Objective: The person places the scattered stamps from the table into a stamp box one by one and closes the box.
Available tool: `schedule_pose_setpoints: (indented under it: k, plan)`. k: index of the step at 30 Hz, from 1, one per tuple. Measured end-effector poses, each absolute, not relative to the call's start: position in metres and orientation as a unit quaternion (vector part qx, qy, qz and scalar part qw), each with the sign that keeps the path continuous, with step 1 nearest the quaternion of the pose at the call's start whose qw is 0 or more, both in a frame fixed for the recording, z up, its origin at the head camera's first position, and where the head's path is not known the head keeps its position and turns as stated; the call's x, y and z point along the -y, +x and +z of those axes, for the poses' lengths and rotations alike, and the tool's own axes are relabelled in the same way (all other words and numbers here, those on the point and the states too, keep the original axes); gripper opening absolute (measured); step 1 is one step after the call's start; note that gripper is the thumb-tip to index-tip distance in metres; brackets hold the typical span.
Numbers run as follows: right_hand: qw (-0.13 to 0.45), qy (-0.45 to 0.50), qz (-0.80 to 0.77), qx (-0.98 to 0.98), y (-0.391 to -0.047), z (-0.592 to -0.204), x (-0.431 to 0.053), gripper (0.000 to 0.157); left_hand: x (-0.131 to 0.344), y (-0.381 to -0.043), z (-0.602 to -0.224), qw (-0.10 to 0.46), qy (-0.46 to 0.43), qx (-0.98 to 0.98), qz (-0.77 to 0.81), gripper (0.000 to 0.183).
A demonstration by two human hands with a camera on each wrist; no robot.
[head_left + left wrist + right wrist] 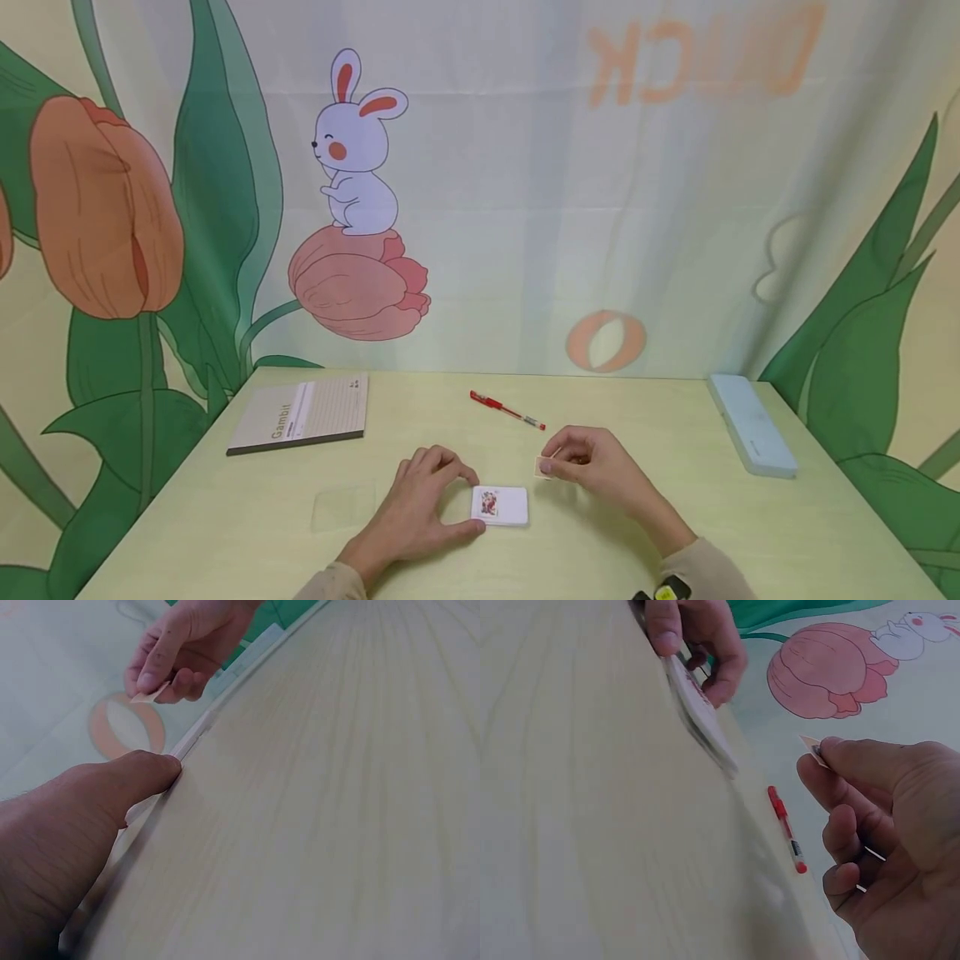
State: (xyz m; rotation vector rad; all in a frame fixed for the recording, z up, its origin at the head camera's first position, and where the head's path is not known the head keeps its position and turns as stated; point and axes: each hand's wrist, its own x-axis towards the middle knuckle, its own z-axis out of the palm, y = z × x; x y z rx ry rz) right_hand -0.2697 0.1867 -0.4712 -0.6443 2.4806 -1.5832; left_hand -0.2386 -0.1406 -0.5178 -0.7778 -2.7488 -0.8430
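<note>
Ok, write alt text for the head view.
A person's left hand holds the left end of a white card stack while the right hand pinches a small paper slip to its right. Farther back lie a red gel pen, Gambit notebook and light-blue case.

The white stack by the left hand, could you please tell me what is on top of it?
The white stack shows a small, partly red picture on top; the faces beneath are covered, so not visible.

The white card stack (513, 507) lies face up, a small reddish figure on its left part, its left end gripped by the left hand (420, 508). Right of and beyond the stack, the right hand (592, 467) pinches a small, flat, pale-orange piece (149, 695).
</note>
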Motion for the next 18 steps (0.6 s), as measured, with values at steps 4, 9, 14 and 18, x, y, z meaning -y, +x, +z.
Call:
schedule_pose_setpoints:
  k: [4, 9, 14, 18]
  plan:
    - [0.078, -0.233, -0.504, -0.828, -0.267, -0.478, -0.176, 0.014, 0.14, -0.239, -0.517, 0.08, -0.262, 0.919, -0.283, 0.049]
    - [0.089, -0.243, -0.494, -0.83, -0.264, -0.484, -0.168, 0.013, 0.139, -0.24, -0.516, 0.083, -0.265, 0.918, -0.284, 0.049]
    - [0.083, -0.255, -0.464, -0.844, -0.26, -0.49, -0.162, 0.013, 0.139, -0.239, -0.516, 0.086, -0.267, 0.917, -0.283, 0.049]
    - [0.058, -0.262, -0.431, -0.862, -0.256, -0.492, -0.156, 0.014, 0.14, -0.239, -0.516, 0.085, -0.266, 0.918, -0.282, 0.05]
